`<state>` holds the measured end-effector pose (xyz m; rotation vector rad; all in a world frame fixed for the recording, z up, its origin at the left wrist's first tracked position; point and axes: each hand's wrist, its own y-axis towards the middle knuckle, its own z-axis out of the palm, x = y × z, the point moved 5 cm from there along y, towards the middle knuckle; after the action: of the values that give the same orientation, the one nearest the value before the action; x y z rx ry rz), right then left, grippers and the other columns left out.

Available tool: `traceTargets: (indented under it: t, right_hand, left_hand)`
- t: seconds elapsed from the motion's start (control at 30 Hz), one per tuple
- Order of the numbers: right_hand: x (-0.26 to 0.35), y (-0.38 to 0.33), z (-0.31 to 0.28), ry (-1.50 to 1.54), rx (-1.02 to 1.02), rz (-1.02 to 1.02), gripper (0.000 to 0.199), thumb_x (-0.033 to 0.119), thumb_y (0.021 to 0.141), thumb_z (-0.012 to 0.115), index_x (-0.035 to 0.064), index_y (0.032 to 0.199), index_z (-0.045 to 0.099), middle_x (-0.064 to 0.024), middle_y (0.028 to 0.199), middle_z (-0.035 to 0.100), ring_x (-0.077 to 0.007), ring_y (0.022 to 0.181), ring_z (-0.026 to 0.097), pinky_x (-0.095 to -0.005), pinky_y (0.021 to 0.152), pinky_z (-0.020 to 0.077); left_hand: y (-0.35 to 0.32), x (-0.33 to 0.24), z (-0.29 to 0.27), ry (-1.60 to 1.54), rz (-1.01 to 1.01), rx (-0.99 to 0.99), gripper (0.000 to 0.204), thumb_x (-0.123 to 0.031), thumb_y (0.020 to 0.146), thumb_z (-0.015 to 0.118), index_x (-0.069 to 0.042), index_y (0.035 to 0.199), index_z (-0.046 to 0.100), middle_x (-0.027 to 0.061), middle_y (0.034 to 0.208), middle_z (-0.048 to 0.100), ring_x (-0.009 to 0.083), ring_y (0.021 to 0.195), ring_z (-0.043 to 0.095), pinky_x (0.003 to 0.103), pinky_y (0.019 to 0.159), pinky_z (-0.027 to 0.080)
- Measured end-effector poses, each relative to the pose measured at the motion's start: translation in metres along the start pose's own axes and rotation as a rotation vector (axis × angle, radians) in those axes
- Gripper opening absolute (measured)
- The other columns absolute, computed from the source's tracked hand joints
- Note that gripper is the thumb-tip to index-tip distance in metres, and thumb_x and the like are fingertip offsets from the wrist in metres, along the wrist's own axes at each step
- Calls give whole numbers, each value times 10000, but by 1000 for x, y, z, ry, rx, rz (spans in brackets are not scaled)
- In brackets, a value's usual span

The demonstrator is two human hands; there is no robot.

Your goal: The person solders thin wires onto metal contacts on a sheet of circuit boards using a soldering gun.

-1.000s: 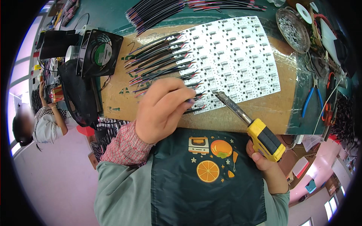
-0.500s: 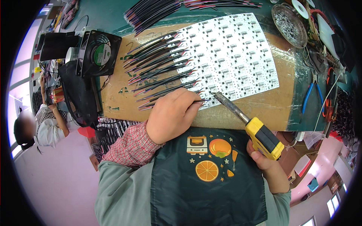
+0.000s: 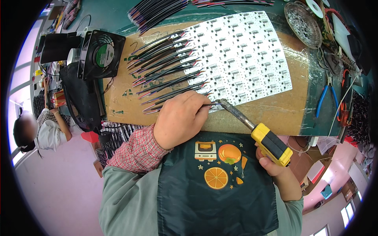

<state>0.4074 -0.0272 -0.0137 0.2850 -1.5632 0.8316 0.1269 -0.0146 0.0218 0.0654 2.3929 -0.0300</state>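
Hands at a soldering bench, seen from above. The left hand (image 3: pixel 179 120) is curled, knuckles up, pinching a thin dark wire (image 3: pixel 210 104) against the near edge of a white circuit panel (image 3: pixel 244 59). The right hand (image 3: pixel 275 169) is closed around the yellow-and-black handle of a soldering iron (image 3: pixel 256 128), whose metal tip meets the wire's end just beside the left fingertips (image 3: pixel 204 110). More dark wires (image 3: pixel 169 74) (their ends red and pale) lie in rows along the panel's left side. Panel and wires rest on a brown board (image 3: pixel 291 110) on a green table. Farther left stands a black fan (image 3: pixel 100 55); to the right lie blue-handled pliers (image 3: pixel 326 98), and a round metal dish (image 3: pixel 302 19) sits at the far right. Another person (image 3: pixel 43 129) sits at the left edge.
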Motion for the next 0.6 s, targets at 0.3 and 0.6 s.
traceTargets:
  t: [0.3, 0.6]
  right_hand:
    - [-4, -3, -2, -151, 61, -26, 244, 229, 785, 713, 46, 888, 588, -64, 766, 582, -224, 657, 589, -331, 614, 467]
    - [0, -4, -2, -117, 11, -33, 234, 281, 779, 691, 71, 812, 594, -70, 749, 582, -265, 657, 588, -343, 613, 472]
  left_hand:
    - [0, 0, 0, -10, 2, -9, 89, -51, 791, 670, -21, 875, 662, 122, 811, 650, 296, 740, 643, 364, 655, 511]
    - [1, 1, 1, 16, -13, 10, 89, -53, 788, 677, -18, 869, 667, 127, 821, 655, 300, 752, 646, 364, 666, 514]
